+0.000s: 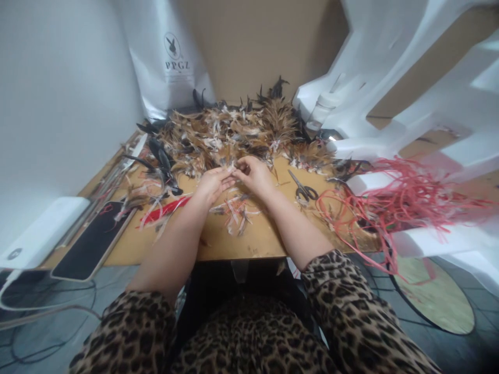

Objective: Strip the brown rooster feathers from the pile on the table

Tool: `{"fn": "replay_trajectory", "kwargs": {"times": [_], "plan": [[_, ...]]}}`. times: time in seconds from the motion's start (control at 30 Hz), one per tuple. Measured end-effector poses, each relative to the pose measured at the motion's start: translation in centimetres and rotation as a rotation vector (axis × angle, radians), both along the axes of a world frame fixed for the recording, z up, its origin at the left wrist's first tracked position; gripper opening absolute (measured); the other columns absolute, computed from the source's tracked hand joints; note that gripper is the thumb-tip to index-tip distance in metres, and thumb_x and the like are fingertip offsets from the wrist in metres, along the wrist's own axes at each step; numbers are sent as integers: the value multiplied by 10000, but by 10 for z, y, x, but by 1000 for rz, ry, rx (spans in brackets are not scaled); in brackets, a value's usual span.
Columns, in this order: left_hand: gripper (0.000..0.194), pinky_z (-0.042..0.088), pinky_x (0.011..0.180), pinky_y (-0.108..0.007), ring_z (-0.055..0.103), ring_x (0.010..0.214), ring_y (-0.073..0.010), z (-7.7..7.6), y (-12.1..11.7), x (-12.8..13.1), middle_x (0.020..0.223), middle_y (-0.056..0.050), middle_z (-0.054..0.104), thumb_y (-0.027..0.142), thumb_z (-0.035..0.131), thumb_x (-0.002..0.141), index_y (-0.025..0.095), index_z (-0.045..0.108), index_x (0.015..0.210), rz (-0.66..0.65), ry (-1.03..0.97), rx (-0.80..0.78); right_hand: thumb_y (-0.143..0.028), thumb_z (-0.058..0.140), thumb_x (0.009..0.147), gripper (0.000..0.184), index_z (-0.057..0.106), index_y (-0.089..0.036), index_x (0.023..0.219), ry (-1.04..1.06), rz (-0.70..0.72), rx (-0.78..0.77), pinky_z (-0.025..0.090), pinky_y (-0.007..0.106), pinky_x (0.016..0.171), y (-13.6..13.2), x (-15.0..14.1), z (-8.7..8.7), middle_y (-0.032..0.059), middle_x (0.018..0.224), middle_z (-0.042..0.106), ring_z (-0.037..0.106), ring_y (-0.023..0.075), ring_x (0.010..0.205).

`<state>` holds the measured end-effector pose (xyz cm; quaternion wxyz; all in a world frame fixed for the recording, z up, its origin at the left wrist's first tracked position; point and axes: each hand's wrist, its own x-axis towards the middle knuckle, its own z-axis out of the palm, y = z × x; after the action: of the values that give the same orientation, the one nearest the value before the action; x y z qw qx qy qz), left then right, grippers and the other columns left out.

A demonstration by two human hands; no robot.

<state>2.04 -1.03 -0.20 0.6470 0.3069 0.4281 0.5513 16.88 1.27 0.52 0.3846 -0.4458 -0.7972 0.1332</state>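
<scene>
My left hand (213, 184) and my right hand (254, 175) meet over the middle of the table, fingertips pinched together. Between them is what looks like a small brown feather (227, 155), its lower end hidden by my fingers. Just beyond lies a heap of brown, white and black feathers (218, 129). Below my hands are feather scraps and pale strips (236, 214). A red strip bundle (164, 211) is left of my left wrist. Black-handled scissors (303, 188) lie right of my right hand, blades pointing away.
Tangled pink-red strips (413, 195) hang over the table's right side. A phone (91, 241) and a white power bank (43, 232) with a cable sit at the left edge. A clear bottle (323, 110) and a white printed bag (171, 85) stand behind. A round stool (436, 298) is lower right.
</scene>
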Motion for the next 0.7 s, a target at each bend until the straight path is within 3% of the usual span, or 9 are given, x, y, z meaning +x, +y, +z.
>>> {"fn": "replay_trajectory", "kwargs": {"times": [0.17, 0.47, 0.7], "plan": [[145, 475, 580, -157, 657, 677, -92, 5, 3, -8, 833, -91, 703, 217, 694, 711, 103, 649, 788, 120, 36, 38, -312, 495, 799, 205, 633, -167, 844, 144, -110, -34, 404, 267, 729, 22, 20, -6, 34, 813, 631, 539, 147, 741], [114, 475, 566, -147, 647, 631, -80, 11, 3, -19, 788, -73, 701, 191, 667, 738, 101, 638, 801, 187, -6, 87, -234, 534, 743, 148, 673, -188, 766, -190, -50, -72, 392, 273, 728, 14, 18, -2, 44, 814, 659, 556, 163, 755], [117, 467, 533, -146, 635, 594, -75, 13, 2, -19, 776, -75, 701, 196, 667, 737, 99, 634, 792, 177, 3, 67, -173, 544, 696, 152, 689, -189, 738, -366, -26, -219, 380, 255, 659, 22, 37, 3, 56, 763, 677, 566, 157, 690]]}}
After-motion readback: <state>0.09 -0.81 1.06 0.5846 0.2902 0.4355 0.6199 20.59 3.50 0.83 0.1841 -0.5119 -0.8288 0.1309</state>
